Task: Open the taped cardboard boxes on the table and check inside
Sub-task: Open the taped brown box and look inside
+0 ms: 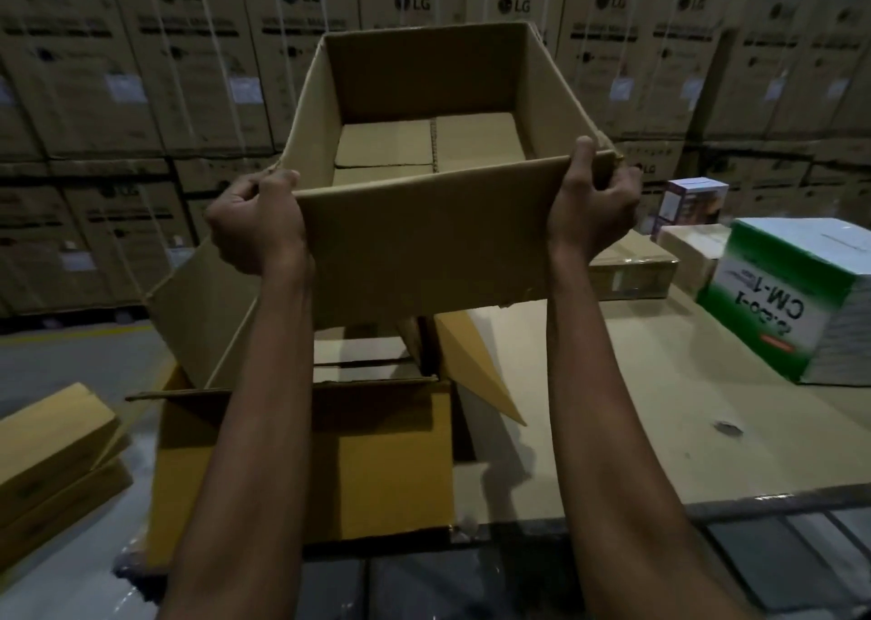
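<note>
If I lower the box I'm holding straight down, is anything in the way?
Yes. A second open box sits on the table underneath the held box, flaps raised. Bare table surface shows to its right.

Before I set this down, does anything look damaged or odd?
The held cardboard box has a ragged lower edge on its near side and a frayed corner by the right hand. The green and white box sits with its print upside down.

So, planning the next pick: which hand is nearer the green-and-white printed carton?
Right. The right hand grips the open brown cardboard box just left of that carton; the left hand grips the box's opposite side.
</note>
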`<state>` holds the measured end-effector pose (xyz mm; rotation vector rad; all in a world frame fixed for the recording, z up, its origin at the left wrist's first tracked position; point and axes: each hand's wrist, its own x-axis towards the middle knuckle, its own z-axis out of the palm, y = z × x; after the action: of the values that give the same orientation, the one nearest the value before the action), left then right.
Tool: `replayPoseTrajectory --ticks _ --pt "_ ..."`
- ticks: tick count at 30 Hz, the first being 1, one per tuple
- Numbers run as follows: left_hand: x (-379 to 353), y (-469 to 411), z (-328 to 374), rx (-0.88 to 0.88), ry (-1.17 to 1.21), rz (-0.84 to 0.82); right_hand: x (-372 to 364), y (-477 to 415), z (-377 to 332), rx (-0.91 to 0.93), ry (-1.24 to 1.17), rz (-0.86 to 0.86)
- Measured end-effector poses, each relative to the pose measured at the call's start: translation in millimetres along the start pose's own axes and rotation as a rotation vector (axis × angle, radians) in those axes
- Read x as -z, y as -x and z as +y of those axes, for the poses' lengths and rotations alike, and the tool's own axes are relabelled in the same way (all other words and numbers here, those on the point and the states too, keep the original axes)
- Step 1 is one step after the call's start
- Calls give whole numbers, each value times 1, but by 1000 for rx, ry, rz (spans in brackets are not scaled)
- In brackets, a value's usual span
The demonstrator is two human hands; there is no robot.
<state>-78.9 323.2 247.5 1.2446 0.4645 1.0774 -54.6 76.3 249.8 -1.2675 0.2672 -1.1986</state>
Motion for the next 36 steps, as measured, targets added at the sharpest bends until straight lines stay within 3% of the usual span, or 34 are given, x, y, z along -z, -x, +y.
replayPoseTrajectory --ticks 9,15,24,36 --pt "60 -137 4 -87 35 26 -106 93 -9 -17 -109 -74" --pt "96 -186 -3 -112 21 47 -138 145 -4 -48 -113 -100" --pt "98 -181 -23 -72 15 8 -121 157 8 -43 -37 -60" --pt "39 -108 -43 -41 1 -125 -52 99 35 -53 -21 104"
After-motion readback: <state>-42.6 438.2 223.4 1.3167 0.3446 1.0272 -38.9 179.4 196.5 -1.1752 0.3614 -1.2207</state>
